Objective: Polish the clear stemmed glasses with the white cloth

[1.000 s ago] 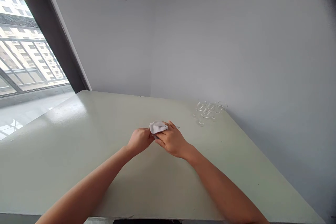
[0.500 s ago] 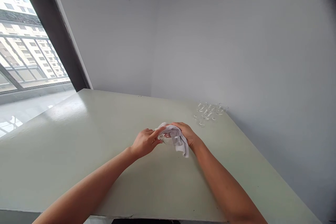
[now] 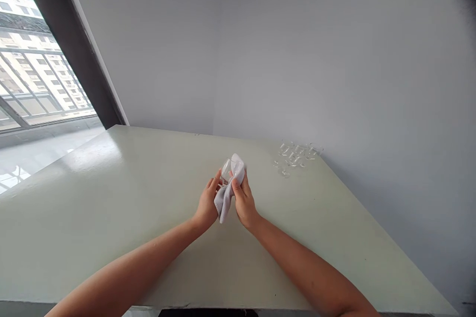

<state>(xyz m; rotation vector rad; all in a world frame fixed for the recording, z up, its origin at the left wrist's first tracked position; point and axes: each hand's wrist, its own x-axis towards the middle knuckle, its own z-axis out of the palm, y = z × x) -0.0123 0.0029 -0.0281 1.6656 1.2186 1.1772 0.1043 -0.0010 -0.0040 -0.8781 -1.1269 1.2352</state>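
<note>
Above the table, my left hand (image 3: 208,202) is closed around the lower part of a clear glass (image 3: 226,170), which is tilted with its bowl upward. My right hand (image 3: 244,202) pinches a white cloth (image 3: 223,202), with the thumb on the near side. The cloth wraps the right side of the glass and its rim, and one end hangs down between my hands. The glass's stem and foot are mostly hidden by my left fingers and the cloth.
Several clear stemmed glasses (image 3: 295,157) stand in a cluster at the table's far right, close to the grey wall (image 3: 334,59). The pale table (image 3: 130,198) has its near edge at the bottom. A window (image 3: 33,59) is at the left.
The glass has turned from lying sideways to bowl upward. My right hand has swung from over the far side to the right side, and the cloth's hanging end has shifted left.
</note>
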